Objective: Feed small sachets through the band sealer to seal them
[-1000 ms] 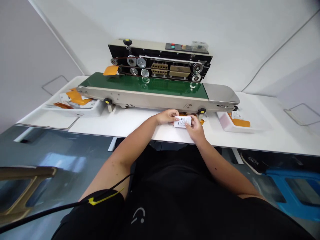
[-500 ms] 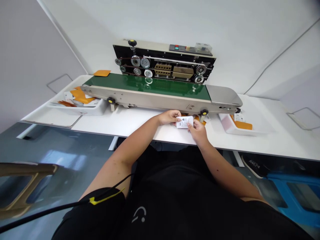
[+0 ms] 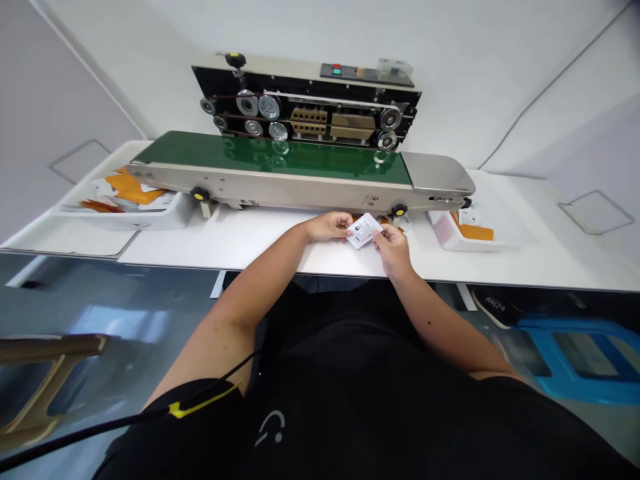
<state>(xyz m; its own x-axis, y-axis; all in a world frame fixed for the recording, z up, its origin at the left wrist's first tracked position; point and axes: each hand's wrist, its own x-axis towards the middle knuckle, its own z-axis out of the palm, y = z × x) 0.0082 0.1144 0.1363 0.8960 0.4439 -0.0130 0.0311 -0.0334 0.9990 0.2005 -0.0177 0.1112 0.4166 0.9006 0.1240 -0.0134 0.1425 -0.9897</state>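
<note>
A small white packet [image 3: 363, 231] with rounded corners and black print is between my hands, tilted, just above the white table [image 3: 240, 239]. My left hand [image 3: 328, 227] has its thumb at the packet's left edge, with the fingers curled behind. At the right edge, my right hand [image 3: 394, 251] pinches it between thumb and fingers. Partly hidden behind the packet, something orange lies under the front of the conveyor. The sealing machine [image 3: 310, 123] with its green belt [image 3: 320, 160] stands just beyond my hands.
On the left, under the belt's end, a white bin [image 3: 150, 220] holds orange and white packets. Another bin [image 3: 445, 233] with packets stands at the right. Black knobs [image 3: 200, 194] stick out along the conveyor's front. A blue stool [image 3: 580, 393] is at lower right.
The packet has turned from level to slanted in my hands. The orange packet at the belt's left end is no longer there. The whole view has shifted slightly.
</note>
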